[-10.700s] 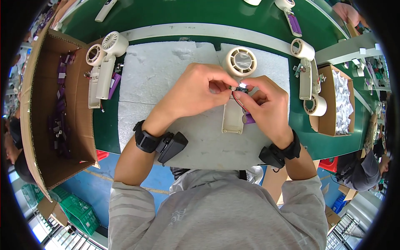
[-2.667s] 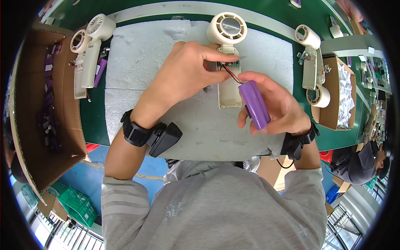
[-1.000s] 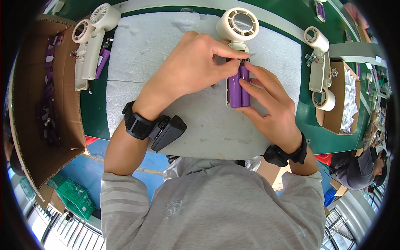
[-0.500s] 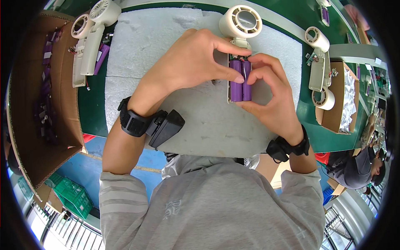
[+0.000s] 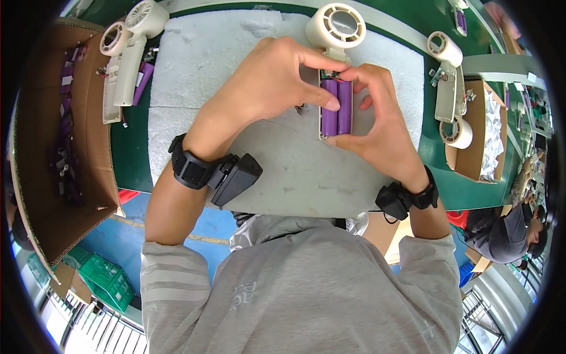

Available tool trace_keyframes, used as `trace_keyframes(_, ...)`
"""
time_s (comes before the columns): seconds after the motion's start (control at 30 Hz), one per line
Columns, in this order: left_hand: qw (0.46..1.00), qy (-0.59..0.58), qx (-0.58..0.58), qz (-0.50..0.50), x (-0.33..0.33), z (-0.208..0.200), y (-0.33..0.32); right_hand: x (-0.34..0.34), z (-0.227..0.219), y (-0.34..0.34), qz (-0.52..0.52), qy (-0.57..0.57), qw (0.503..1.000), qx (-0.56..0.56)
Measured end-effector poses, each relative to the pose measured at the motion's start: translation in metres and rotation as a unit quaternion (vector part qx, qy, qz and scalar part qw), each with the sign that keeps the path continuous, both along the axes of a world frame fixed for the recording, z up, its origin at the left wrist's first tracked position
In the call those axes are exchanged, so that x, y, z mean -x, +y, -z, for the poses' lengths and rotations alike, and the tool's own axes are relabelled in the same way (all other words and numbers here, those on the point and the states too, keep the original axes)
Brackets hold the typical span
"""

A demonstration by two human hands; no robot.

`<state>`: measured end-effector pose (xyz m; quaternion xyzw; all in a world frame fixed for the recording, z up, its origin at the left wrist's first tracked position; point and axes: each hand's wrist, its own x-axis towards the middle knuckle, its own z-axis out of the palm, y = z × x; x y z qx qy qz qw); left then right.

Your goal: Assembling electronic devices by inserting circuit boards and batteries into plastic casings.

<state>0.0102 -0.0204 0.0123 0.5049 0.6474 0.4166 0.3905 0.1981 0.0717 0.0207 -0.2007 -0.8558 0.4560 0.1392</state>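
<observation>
A cream handheld fan (image 5: 316,36) lies on the work pad with its handle opened toward me. Two purple battery cells (image 5: 344,109) sit side by side in the handle, below a small green circuit board (image 5: 331,75). My left hand (image 5: 274,79) grips the fan from the left, thumb pressed on the left cell and index finger across the board end. From the right, my right hand (image 5: 386,124) spans the handle, its index finger at the board end and thumb at the lower end. Both hands are closed on it; some fingertips are hidden.
White foam sheet (image 5: 194,65) and a grey board (image 5: 283,183) cover the table before me. More opened fans (image 5: 134,65) lie left, another fan (image 5: 451,88) right. A cardboard box of purple cells (image 5: 88,147) stands left; a box of white pieces (image 5: 492,135) right. A person (image 5: 507,236) sits far right.
The fan has shifted slightly left and away from me in the picture, with both hands. My right index finger has straightened toward the board end, and its other fingers have moved off the cells.
</observation>
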Motion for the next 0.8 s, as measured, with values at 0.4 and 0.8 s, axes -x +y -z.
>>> trace_keyframes(0.4,0.998,-0.017,-0.054,0.028,0.001,0.007,-0.002,-0.01,0.005,-0.004,-0.05,0.039,0.985,-0.159)
trace_keyframes(0.8,0.994,0.027,-0.086,0.063,0.009,-0.008,-0.005,-0.01,-0.004,-0.007,-0.058,-0.043,0.949,-0.307)
